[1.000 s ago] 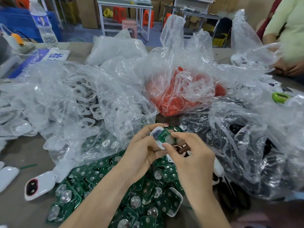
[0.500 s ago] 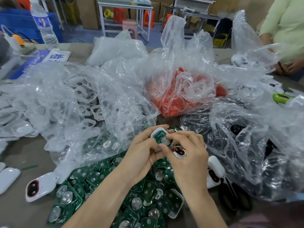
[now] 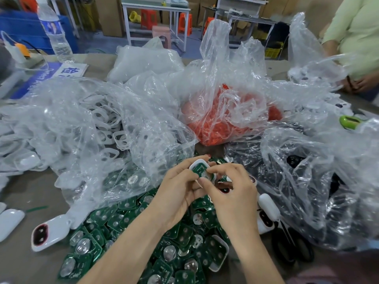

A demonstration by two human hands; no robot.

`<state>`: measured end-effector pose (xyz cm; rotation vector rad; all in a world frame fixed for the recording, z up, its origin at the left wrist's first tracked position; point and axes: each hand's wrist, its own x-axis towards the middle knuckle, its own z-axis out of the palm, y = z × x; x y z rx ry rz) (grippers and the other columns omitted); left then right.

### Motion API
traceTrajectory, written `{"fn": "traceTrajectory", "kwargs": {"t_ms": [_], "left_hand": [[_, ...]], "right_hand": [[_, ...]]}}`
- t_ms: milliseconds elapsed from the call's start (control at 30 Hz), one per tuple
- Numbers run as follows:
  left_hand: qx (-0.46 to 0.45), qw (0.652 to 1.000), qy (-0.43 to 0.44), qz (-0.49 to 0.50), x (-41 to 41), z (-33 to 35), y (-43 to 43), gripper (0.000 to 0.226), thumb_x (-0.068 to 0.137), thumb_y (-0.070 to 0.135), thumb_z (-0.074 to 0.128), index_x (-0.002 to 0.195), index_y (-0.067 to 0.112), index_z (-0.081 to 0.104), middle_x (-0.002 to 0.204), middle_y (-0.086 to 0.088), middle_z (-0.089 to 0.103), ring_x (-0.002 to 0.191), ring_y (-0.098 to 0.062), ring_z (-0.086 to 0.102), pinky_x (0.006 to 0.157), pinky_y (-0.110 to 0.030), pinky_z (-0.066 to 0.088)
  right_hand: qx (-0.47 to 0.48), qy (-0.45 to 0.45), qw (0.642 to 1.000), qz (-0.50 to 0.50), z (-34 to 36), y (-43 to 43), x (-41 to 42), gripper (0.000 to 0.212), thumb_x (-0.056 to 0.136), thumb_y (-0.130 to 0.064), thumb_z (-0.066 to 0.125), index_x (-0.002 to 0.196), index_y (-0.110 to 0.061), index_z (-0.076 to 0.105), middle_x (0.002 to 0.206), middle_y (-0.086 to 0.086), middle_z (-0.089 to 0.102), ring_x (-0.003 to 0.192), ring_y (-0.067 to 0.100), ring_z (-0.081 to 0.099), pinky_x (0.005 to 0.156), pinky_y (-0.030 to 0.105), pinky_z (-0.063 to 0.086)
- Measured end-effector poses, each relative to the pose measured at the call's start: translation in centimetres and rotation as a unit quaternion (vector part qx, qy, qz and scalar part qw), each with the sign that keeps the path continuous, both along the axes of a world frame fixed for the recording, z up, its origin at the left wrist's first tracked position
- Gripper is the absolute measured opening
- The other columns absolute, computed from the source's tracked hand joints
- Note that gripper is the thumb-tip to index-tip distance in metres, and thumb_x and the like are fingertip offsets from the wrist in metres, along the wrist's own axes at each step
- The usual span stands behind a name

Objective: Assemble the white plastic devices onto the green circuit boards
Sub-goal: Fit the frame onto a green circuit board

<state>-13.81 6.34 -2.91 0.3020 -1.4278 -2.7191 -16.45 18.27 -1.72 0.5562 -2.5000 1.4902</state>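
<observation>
My left hand [image 3: 178, 189] grips a white plastic shell [image 3: 198, 163] with a green circuit board [image 3: 200, 168] lying in its hollow. My right hand [image 3: 231, 191] meets it from the right, thumb and forefinger pinching the board's near end, and also keeps a white piece with a dark red window [image 3: 224, 189] tucked under its fingers. Both hands hover above a heap of loose green boards [image 3: 123, 238] with round metal battery clips. A finished white device with a red window [image 3: 48, 232] lies at the heap's left edge.
Clear bags crowd the table: white frames [image 3: 98, 124] left, orange parts [image 3: 221, 124] centre, black parts [image 3: 307, 171] right. White devices [image 3: 268, 208] and black scissors [image 3: 295, 244] lie by my right wrist. A water bottle [image 3: 55, 31] stands far left. Another person [image 3: 356, 44] works far right.
Both hands have shifted slightly up and closer together around the shell. My right fingers have moved onto the board, which now sits deeper in the shell.
</observation>
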Motion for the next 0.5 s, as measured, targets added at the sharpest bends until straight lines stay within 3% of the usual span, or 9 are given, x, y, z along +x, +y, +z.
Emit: {"fn": "traceTrajectory", "kwargs": {"t_ms": [267,500], "left_hand": [[-0.054,0.998,-0.007,0.014,0.04,-0.19,0.26,0.044,0.094,-0.009,0.035,0.111,0.014,0.069,0.108,-0.006,0.074,0.075,-0.011,0.066,0.068,-0.025,0.057],[-0.083,0.996,-0.001,0.031,0.01,-0.31,0.34,0.050,0.098,-0.006,0.034,0.101,0.023,0.074,0.106,-0.006,0.072,0.090,-0.016,0.069,0.071,-0.025,0.058]], "right_hand": [[0.003,-0.008,1.000,0.002,-0.02,0.00,0.00,0.018,0.075,-0.018,0.080,0.083,-0.025,0.066,0.089,-0.012,0.058,0.089,-0.004,0.053,0.073,0.003,0.036],[-0.002,-0.049,0.998,0.027,0.27,0.34,-0.13,0.017,0.079,-0.021,0.076,0.083,-0.033,0.066,0.085,-0.018,0.065,0.092,0.001,0.057,0.074,0.006,0.037]]}}
